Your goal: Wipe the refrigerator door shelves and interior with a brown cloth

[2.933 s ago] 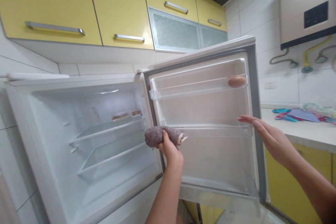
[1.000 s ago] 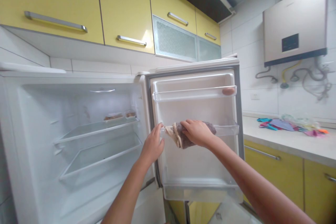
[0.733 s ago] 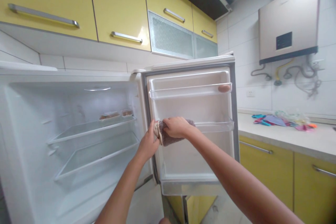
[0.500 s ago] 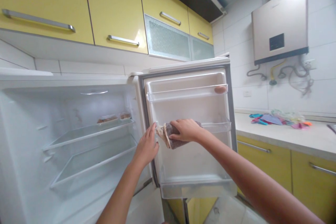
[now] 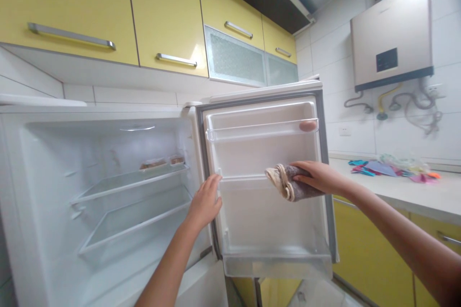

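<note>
My right hand (image 5: 317, 176) is closed on a folded cloth (image 5: 288, 184), brown-grey with a cream edge. The cloth is in front of the right half of the fridge door's middle shelf (image 5: 245, 181); whether it touches the shelf, I cannot tell. At that shelf's left end is my left hand (image 5: 205, 201), its fingers stretched out with the tips at the shelf end and the thumb apart below. The fridge door (image 5: 266, 225) stands wide open. A brown egg (image 5: 308, 126) lies at the right end of the door's top shelf.
Inside the fridge (image 5: 46, 201) are two glass shelves, the upper bearing small packed food boxes (image 5: 153, 164). Yellow cabinets (image 5: 165, 14) hang above. To the right, a counter (image 5: 428, 201) holds colourful cloths and bags (image 5: 385, 169) beneath a water heater (image 5: 392, 33).
My right hand has moved right along the door with the cloth, away from my left hand. My left hand stays at the shelf's left end. The view has shifted slightly.
</note>
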{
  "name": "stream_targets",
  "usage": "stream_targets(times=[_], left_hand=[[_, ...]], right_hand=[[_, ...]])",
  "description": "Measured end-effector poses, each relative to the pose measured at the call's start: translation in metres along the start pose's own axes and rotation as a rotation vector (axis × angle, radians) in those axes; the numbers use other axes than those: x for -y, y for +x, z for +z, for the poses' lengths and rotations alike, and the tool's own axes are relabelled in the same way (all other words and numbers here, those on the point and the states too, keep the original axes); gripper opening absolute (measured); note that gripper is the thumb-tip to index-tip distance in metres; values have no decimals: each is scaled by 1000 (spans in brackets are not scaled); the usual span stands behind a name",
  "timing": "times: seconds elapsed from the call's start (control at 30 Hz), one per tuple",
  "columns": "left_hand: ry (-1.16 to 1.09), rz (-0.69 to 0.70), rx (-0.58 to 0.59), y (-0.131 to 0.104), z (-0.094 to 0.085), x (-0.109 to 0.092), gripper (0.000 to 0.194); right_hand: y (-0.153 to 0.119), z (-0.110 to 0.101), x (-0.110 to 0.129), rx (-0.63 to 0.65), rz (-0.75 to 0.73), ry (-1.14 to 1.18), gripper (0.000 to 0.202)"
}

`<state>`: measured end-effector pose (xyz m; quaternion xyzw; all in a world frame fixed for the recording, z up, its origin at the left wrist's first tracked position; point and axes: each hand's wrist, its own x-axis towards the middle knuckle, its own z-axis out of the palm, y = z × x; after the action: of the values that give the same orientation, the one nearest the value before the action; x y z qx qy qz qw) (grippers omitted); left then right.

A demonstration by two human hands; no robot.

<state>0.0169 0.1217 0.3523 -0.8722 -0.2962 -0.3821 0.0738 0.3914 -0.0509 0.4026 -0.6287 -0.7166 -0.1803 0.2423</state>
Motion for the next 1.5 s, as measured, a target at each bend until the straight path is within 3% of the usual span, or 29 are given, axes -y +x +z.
stream_targets(times=[0.17,0.23,0.3,0.4,0.53,0.73,0.9,1.03,1.2,1.5], left_hand=[[-76,-9,64,0,-4,1,65],[-94,-16,77,0,-4,0,65],[-112,-21,68,-1,-3,-1,66],[-138,-19,42,-1,-1,-3,65],[-156,-18,39,0,0,-4,64],[-153,-5,42,2,5,-2,68],[-139,-5,29,0,8,-2,71],[-75,-35,49,-2,4,-7,73],[8,-82,58,-2,-5,-11,61],[-18,-78,24,-7,-9,-10,59]], right_hand=[[-3,-8,-43,-290,181,134,49],[10,-11,-50,-307,254,20,49],[30,-11,-47,-235,248,-133,47],[63,-6,-23,-22,106,-259,46],[103,6,18,231,7,-228,47],[145,30,74,303,-49,-64,56],[173,60,122,344,-119,142,52],[186,74,142,364,-180,235,48],[171,63,122,403,-227,254,57],[97,-1,49,440,-238,25,45]])
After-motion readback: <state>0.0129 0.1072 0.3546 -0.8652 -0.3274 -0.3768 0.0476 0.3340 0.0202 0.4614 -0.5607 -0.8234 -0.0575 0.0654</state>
